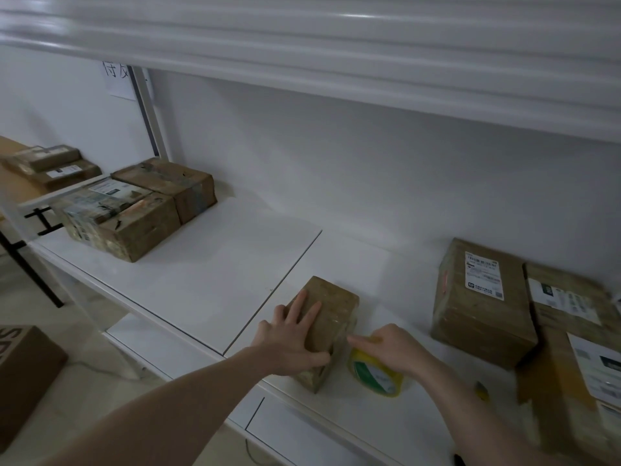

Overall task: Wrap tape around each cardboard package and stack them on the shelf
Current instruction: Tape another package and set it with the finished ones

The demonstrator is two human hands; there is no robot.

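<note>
A small cardboard package [336, 307] lies on the white shelf [208, 274], near its front edge. My left hand [292, 338] lies flat on the package's top with fingers spread and the thumb against its near side. My right hand [391, 349] grips a yellow-green roll of tape [373, 376] just right of the package, with the forefinger stretched toward the package's side. Two taped packages [134, 210] sit together at the shelf's left end.
A labelled box [480, 304] stands at the right, with a bigger labelled box [578, 348] beside it. A small yellow object [481, 390] lies near the big box. More parcels [50, 166] lie on a wooden table at far left. A brown carton [23, 371] sits on the floor.
</note>
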